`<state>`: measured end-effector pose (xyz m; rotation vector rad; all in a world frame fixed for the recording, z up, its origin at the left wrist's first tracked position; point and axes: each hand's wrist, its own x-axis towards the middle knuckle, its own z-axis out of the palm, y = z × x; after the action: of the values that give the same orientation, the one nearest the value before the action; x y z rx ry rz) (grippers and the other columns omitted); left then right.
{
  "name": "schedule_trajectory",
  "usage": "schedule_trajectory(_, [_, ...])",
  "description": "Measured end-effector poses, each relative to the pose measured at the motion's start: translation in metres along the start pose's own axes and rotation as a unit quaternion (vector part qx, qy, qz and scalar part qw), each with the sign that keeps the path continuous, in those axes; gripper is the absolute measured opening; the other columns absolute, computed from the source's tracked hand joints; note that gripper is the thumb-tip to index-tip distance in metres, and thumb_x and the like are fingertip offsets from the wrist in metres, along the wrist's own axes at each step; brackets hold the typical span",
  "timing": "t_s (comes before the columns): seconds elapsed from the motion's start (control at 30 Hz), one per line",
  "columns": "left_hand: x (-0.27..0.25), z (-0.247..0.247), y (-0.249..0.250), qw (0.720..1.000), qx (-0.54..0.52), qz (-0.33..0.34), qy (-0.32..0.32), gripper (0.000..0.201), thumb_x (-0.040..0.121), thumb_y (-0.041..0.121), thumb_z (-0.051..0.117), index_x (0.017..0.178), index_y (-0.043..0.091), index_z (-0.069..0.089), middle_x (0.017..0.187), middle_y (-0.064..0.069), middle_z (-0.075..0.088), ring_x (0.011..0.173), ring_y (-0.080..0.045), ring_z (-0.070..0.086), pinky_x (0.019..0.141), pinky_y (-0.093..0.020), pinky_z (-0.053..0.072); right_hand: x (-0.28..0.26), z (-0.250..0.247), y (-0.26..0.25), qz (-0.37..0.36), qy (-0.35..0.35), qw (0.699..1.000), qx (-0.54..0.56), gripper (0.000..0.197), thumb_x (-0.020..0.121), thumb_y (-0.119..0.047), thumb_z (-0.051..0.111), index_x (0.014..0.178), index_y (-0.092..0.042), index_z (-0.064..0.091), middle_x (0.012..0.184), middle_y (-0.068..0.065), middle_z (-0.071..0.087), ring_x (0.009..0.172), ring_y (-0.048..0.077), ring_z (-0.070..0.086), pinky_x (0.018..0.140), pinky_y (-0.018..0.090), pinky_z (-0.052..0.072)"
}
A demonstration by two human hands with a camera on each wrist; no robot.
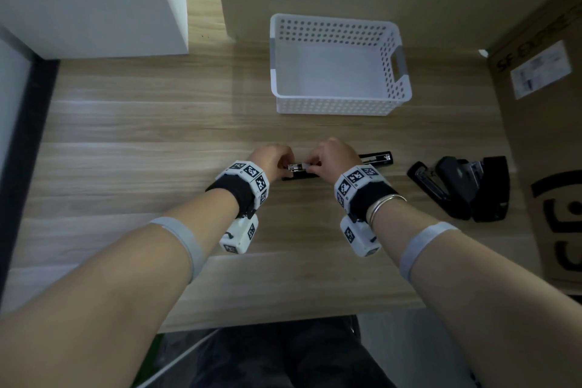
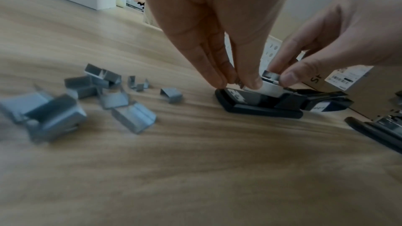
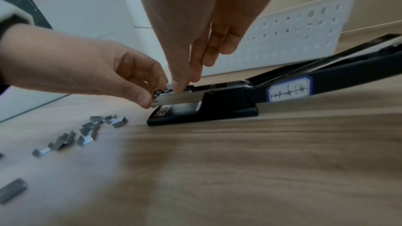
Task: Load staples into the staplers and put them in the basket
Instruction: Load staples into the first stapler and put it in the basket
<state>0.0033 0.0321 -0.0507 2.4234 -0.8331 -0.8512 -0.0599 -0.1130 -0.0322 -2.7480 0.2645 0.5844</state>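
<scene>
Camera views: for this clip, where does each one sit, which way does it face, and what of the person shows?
Head: on the head, looking down at the table, white basket, both forearms and hands.
Left wrist: on the left wrist, looking along the left hand to the long stapler; loose staples to its left.
Right wrist: on the right wrist, looking along the right hand at the stapler's metal channel.
Shared: both wrist views show both hands, stapler and staples.

We are looking down at a wooden desk (image 1: 132, 141) in dim light. A white cabinet (image 1: 94, 0) is standing at its far left, and a cardboard box (image 1: 548, 123) is leaning along its right edge.
</scene>
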Motion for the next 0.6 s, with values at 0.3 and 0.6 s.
schedule_trajectory(0.3, [0.000, 0.004, -0.002, 1.000, -0.003, -0.011, 0.014, 0.026, 0.079, 0.016, 0.069, 0.103, 0.007, 0.064, 0.106, -0.013, 0.069, 0.098, -0.028, 0.062, 0.085, -0.033, 0.048, 0.007, 0.001, -0.004, 0.002, -0.022, 1.000, -0.017, 0.019, 0.087, -0.040, 0.064, 0.096, -0.028, 0.075, 0.097, 0.002, 0.070, 0.107, 0.022, 0.055, 0.090, 0.034, 0.044])
schedule_trajectory(0.6, [-0.001, 0.004, -0.003, 1.000, 0.005, -0.004, 0.012, 0.027, 0.080, 0.018, 0.069, 0.104, 0.006, 0.064, 0.106, -0.014, 0.069, 0.098, -0.029, 0.062, 0.085, -0.032, 0.048, 0.008, -0.009, 0.004, 0.069, -0.021, 0.997, -0.029, 0.019, 0.086, -0.031, 0.067, 0.101, -0.020, 0.073, 0.106, 0.004, 0.071, 0.114, 0.024, 0.054, 0.092, 0.032, 0.045])
